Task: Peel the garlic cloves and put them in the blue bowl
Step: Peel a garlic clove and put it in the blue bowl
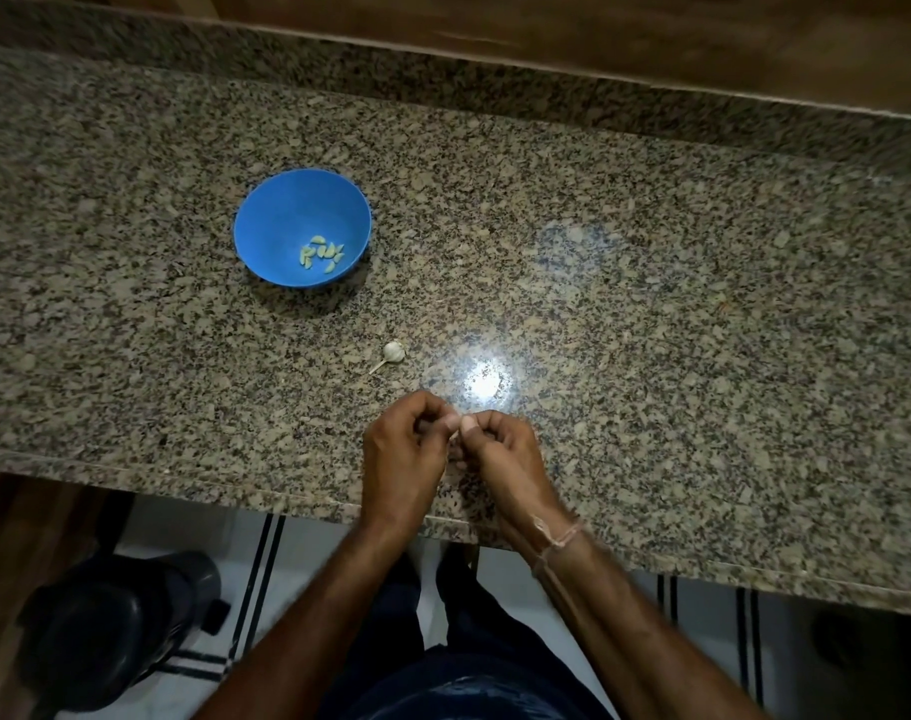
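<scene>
Speckled granite countertop [651,304] is carrying everything in this scene, with a bright lamp glare sitting just beyond the hands. Near its front edge the left hand [399,449] and the right hand [500,449] are meeting thumb to thumb, fingers curled inward, apparently pinching a small clove [454,438] between them. Only a pale sliver of it is showing, so whether skin is coming off right now is not something I can tell. Holding it low over the counter probably means any papery scraps are dropping onto the stone rather than the floor.

Just beyond the hands and slightly left, a garlic bulb [393,351] with its short stalk is lying on the granite, apart from both hands, seemingly waiting as the supply for further cloves. Farther off to the left, the blue bowl [266,220] is standing upright, well apart from the hands. Several peeled cloves [321,253] are gathering at its near right side, so the job is looking partly done. A thread band [557,543] is circling the right wrist.
</scene>
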Demonstrator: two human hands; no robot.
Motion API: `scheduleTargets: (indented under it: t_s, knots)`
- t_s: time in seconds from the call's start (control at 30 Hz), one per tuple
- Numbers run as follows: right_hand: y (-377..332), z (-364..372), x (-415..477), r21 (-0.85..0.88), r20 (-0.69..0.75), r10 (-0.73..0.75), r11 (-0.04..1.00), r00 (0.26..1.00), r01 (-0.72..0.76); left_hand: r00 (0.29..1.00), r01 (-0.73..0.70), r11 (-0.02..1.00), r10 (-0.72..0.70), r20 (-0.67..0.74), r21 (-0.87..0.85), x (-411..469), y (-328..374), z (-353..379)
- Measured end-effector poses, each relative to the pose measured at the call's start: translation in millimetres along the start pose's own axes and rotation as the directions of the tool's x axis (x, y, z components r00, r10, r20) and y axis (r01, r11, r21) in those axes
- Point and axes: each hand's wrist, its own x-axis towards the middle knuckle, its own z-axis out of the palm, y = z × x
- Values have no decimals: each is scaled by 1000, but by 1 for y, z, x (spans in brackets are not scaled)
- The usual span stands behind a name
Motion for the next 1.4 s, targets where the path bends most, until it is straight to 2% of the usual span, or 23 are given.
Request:
scheduleTargets:
  t_s: [0.03,0.07,0.1,0.13,0.2,0.23,0.27,0.3,0.33,0.37,0.4,0.43,0.47,0.5,0.53,0.57,0.6,0.67,0.7,0.83,0.9,1.2,1.4]
  knots:
    - [2,0,1,-103,-34,-77,992,996,73,982,186,973,-178,68,-136,2,2,0]
    - [5,0,1,-214,-61,-161,966,985,145,909,413,852,-365,202,-321,4,6,-1]
    - [6,0,1,-310,-72,-243,927,967,210,792,611,652,-497,355,-450,6,11,-2]
    - [6,1,1,-390,-64,-310,883,949,262,679,733,484,-567,467,-478,7,14,-4]
    - [6,1,1,-488,-29,-402,805,915,338,584,808,366,-603,544,-462,9,14,-3]
    - [7,0,2,-492,-18,-409,798,912,348,605,790,366,-588,536,-491,9,14,-2]
    - [4,0,1,-455,-24,-380,828,925,328,683,726,451,-559,470,-519,5,13,0]
    - [3,0,1,-391,-33,-317,877,948,280,799,601,631,-496,341,-490,1,11,1]
    - [3,0,1,-331,-33,-251,916,967,227,910,414,843,-374,178,-344,-2,7,2]
    - [3,-1,1,-291,-29,-204,938,979,187,977,212,963,-205,61,-165,-4,5,1]
    - [4,0,1,-280,-27,-188,944,982,173,995,103,993,-102,19,-55,-3,-1,3]
    - [4,0,0,-277,-30,-199,943,980,183,994,103,994,-102,32,-40,-2,-2,3]
    - [4,1,-1,-285,-33,-230,935,973,211,971,228,963,-215,103,-145,1,-2,2]
    - [4,2,-1,-294,-41,-263,925,964,240,895,440,841,-379,236,-316,5,2,0]
    - [4,2,-2,-298,-49,-287,918,957,260,759,650,613,-498,419,-449,7,5,-2]
    - [4,3,-2,-295,-56,-300,916,952,272,637,770,406,-532,558,-492,8,10,-5]
    - [3,3,-1,-288,-59,-309,916,949,280,572,814,274,-529,627,-511,9,10,-5]
    - [1,4,0,-259,-59,-317,921,947,292,594,788,201,-496,633,-582,6,9,-1]
    - [0,4,1,-237,-61,-314,927,947,292,650,743,241,-482,587,-625,4,7,1]
    - [1,2,2,-191,-78,-301,940,950,282,873,488,730,-400,281,-478,2,-2,3]
    - [3,3,4,-206,-83,-307,936,948,285,910,415,806,-367,194,-423,5,-4,1]
    - [11,7,14,-286,-125,-320,918,939,274,926,367,856,-372,60,-365,13,-16,-4]
    - [11,5,18,-478,-68,-419,810,905,339,910,405,831,-405,85,-382,13,-20,0]
